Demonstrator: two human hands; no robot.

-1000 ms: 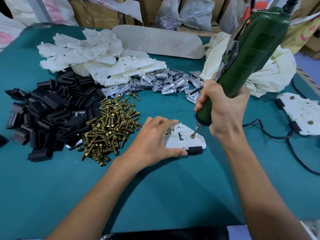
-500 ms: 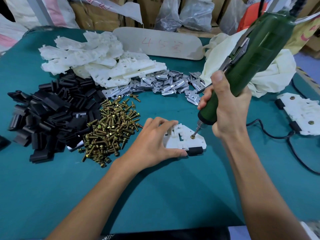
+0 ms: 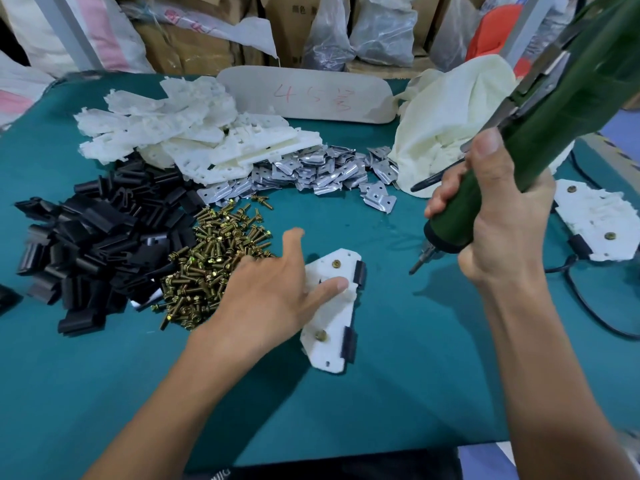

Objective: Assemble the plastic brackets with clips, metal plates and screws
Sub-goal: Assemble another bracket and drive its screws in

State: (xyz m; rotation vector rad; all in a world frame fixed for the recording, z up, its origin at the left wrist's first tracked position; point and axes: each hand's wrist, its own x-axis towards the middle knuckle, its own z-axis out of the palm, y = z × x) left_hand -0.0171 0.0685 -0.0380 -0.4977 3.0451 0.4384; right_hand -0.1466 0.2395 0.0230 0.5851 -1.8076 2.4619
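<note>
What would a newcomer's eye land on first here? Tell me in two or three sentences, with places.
First, the big green electric screwdriver at upper right, held by the right hand with its bit off the work. Next, at centre, the left hand rests with straight fingers on a white bracket bearing two fitted screws and two fitted clips on its right edge. To the left sprawl a brass screw heap and a black clip heap.

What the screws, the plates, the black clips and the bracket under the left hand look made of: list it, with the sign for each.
Screws: metal, seemingly yellow-plated, glinting heads.
Plates: thin sheet metal, bare silver, bright reflections.
Black clips: probably plastic, satin black; coated metal is possible.
Bracket: moulded plastic, matte off-white, no glint.
</note>
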